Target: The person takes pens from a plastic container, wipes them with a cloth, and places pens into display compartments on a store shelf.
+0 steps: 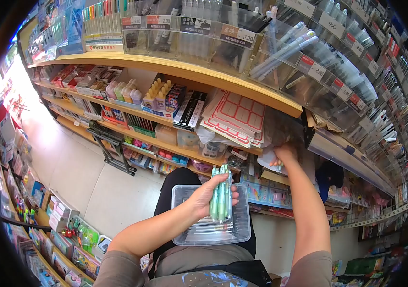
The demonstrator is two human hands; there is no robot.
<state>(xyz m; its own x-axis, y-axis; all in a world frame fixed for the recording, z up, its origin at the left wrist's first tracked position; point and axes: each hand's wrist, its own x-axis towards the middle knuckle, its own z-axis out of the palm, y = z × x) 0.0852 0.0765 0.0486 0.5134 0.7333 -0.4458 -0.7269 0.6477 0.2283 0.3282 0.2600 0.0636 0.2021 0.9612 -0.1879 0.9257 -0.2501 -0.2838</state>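
Note:
A bundle of several green pens (221,198) is upright in my left hand (209,195), its fingers wrapped round them. Under that hand a clear plastic tub (179,234) rests on my lap, with more pens (213,229) lying inside. My right hand (283,157) reaches into the shelf at the right, its fingers curled at a crumpled whitish plastic bag (267,160). What those fingers grip is too small to make out. Beside that hand, to the left, is a stack of red-bordered label sheets (237,115).
Pen compartments (232,40) with price tags line the wooden shelf edge (165,63) above. Lower shelves hold boxed goods and bottles. A black folding stand (110,148) is on the tiled floor at the left. Another goods rack (36,229) stands at the lower left.

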